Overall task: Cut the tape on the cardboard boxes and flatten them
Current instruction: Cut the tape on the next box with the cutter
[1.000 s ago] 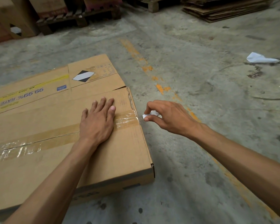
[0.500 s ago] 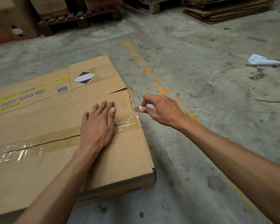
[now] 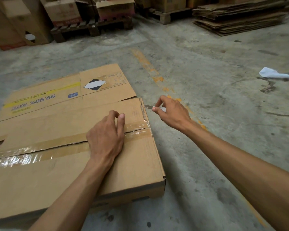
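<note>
- The left hand presses on the cardboard box, grip half curled, holding nothing.
- The tape runs beneath it.
- The right hand, just beside the box's edge, pinches a small white cutter.

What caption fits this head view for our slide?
Left hand presses on a taped cardboard box while the right hand holds a small white cutter beside it.

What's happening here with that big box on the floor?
A person is breaking down a cardboard box on the concrete floor. The left hand rests on the taped seam, which looks split along the middle. The right hand pinches a small white cutter just off the box's edge.
</note>
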The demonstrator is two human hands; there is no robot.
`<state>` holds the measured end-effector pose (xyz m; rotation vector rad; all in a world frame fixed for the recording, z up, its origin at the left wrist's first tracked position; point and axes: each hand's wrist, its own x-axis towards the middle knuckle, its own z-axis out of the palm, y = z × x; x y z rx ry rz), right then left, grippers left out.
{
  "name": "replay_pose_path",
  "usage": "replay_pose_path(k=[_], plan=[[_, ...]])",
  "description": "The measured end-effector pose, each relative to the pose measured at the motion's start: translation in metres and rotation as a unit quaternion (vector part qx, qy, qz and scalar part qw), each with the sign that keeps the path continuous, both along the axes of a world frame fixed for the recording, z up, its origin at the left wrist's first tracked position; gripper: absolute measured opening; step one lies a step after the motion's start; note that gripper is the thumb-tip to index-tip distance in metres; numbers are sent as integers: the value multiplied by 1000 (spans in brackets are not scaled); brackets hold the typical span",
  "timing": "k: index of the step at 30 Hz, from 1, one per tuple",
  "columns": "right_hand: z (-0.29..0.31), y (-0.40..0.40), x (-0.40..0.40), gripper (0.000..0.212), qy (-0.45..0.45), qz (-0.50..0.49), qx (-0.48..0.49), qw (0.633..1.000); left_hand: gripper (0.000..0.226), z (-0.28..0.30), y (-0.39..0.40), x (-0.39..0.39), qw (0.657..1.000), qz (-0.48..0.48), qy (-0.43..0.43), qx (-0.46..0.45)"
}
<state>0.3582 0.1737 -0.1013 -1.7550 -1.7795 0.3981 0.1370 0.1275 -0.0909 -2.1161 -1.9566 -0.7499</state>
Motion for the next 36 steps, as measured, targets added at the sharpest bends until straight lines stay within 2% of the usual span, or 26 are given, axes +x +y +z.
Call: replay_pose_path(k=[3,6,9,13,16,18,24,31,36], plan=[[3,-20,8,22,113,-3,-10,994,44,4,-8,-2,1000,10,-27,6],[12,-40,1,23,177,87,-43,979,57,6,-19,-15,996,20,-84,7],[22,-56,-18,30,115,184,-54,975,55,10,-20,-52,992,23,-123,6],[26,-63,-51,28,-44,250,-12,967,38,11,-12,-134,993,24,-70,-87],[21,-60,-61,20,-111,229,37,966,51,7,-23,-196,973,144,-34,-177],[20,-57,-63,19,-125,219,49,966,60,3,-39,-220,955,209,-7,-211],[26,-53,-72,19,-148,196,46,968,70,9,-46,-216,935,243,-37,-254],[44,-73,-109,26,-99,272,-12,957,65,11,-50,-182,939,240,-14,-246],[30,-69,-110,16,-77,244,-26,966,65,10,-54,-159,956,186,-62,-220]])
